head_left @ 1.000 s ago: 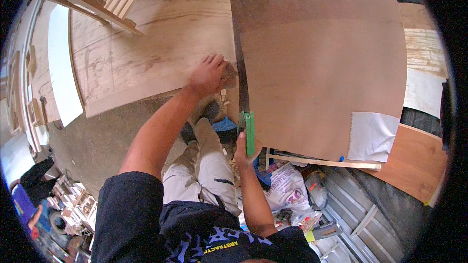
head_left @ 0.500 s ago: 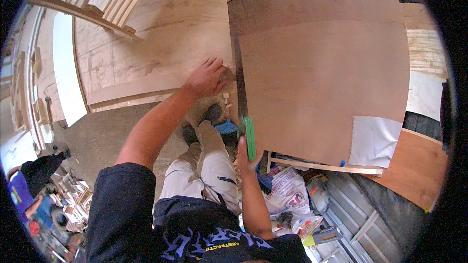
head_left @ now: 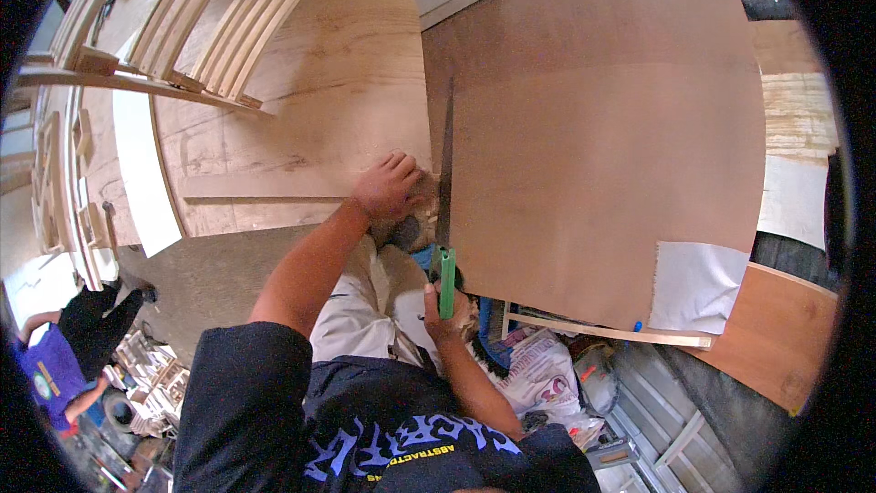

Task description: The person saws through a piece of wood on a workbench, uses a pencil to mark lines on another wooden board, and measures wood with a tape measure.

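Note:
My right hand (head_left: 444,309) is closed around the green handle (head_left: 447,272) of a handsaw. Its long dark blade (head_left: 445,160) points away from me, along the gap between two wooden surfaces. To the left of the blade, my left hand (head_left: 392,187) is closed with fingers bent down over the right end of a wooden strip (head_left: 265,187). That strip lies along the near edge of the left plywood surface (head_left: 319,82); its end under my fingers is hidden.
A large brown plywood sheet (head_left: 602,146) fills the right side, with a white cloth (head_left: 701,288) on its near corner. Slatted wooden frames (head_left: 214,27) lie at upper left. Plastic bags (head_left: 538,370) sit below the sheet. Another person in a purple shirt (head_left: 55,379) is at far left.
The handsaw's handle and my right hand have shifted slightly left and nearer to me. My left hand appears lower in view, as do the surfaces, as the view has tilted.

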`<state>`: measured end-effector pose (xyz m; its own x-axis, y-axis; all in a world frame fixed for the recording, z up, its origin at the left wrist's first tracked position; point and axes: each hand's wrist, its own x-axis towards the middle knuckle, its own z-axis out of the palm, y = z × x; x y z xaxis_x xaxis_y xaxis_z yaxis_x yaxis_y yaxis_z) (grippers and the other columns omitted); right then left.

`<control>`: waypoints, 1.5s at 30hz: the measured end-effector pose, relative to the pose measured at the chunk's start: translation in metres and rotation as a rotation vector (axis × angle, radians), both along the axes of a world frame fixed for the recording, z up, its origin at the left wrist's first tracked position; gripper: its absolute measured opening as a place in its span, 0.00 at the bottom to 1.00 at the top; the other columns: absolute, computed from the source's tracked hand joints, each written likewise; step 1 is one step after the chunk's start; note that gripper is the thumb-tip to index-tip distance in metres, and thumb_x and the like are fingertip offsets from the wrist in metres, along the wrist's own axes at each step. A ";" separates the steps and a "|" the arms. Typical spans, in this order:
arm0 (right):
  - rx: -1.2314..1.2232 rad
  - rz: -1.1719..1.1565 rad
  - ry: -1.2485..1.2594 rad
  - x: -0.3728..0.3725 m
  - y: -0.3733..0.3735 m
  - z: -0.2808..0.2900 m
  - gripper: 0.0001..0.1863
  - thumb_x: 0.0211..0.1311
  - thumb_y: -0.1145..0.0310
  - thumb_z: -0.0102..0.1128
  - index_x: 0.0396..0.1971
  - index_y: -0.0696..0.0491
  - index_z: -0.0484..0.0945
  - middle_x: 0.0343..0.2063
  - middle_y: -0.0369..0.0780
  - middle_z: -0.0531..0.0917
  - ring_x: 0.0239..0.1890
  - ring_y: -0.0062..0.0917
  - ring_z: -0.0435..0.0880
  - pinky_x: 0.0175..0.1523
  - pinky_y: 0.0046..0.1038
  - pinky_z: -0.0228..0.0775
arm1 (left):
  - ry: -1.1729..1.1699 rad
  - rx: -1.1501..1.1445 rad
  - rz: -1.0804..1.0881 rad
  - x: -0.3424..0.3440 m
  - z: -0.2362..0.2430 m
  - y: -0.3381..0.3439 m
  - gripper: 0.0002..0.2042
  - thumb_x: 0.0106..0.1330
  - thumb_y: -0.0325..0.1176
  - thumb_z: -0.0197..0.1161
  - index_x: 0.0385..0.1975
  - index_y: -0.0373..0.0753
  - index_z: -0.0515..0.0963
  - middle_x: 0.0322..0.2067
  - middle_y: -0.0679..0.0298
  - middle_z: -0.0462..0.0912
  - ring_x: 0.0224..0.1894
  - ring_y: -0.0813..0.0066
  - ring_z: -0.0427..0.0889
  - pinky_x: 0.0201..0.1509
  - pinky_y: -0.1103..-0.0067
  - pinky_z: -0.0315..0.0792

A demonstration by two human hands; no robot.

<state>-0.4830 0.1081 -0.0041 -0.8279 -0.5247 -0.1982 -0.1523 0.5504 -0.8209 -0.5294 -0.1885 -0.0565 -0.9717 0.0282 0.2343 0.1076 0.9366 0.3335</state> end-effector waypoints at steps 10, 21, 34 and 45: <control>0.093 -0.118 -0.103 0.020 0.042 0.036 0.21 0.61 0.57 0.60 0.16 0.56 0.72 0.13 0.38 0.72 0.17 0.26 0.73 0.25 0.34 0.62 | -0.112 0.098 -0.007 0.000 0.002 0.000 0.23 0.59 0.45 0.67 0.49 0.37 0.76 0.45 0.55 0.74 0.54 0.53 0.73 0.63 0.63 0.68; 0.052 0.067 0.061 -0.007 0.015 0.041 0.15 0.62 0.66 0.60 0.17 0.57 0.74 0.14 0.46 0.72 0.16 0.44 0.73 0.24 0.40 0.60 | -0.108 0.058 0.085 -0.005 -0.006 0.000 0.26 0.62 0.44 0.66 0.54 0.33 0.75 0.49 0.52 0.73 0.57 0.51 0.71 0.65 0.63 0.67; 0.030 0.047 0.130 -0.013 0.059 0.010 0.15 0.61 0.63 0.60 0.17 0.53 0.73 0.13 0.40 0.73 0.15 0.39 0.71 0.24 0.37 0.61 | -0.050 0.072 0.162 -0.012 -0.014 -0.007 0.23 0.60 0.38 0.66 0.51 0.32 0.75 0.47 0.53 0.73 0.56 0.51 0.71 0.64 0.63 0.68; -0.122 -0.061 -0.041 -0.002 0.063 0.023 0.15 0.61 0.66 0.63 0.17 0.54 0.72 0.13 0.35 0.69 0.18 0.24 0.67 0.25 0.31 0.59 | 0.010 0.178 0.082 -0.006 -0.002 -0.003 0.21 0.58 0.38 0.67 0.49 0.34 0.77 0.46 0.54 0.74 0.53 0.51 0.73 0.62 0.63 0.71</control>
<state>-0.4850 0.1708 0.0189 -0.8515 -0.4957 -0.1709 -0.0860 0.4536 -0.8870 -0.5357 -0.1919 -0.0587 -0.9666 -0.0941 0.2382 0.0370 0.8689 0.4936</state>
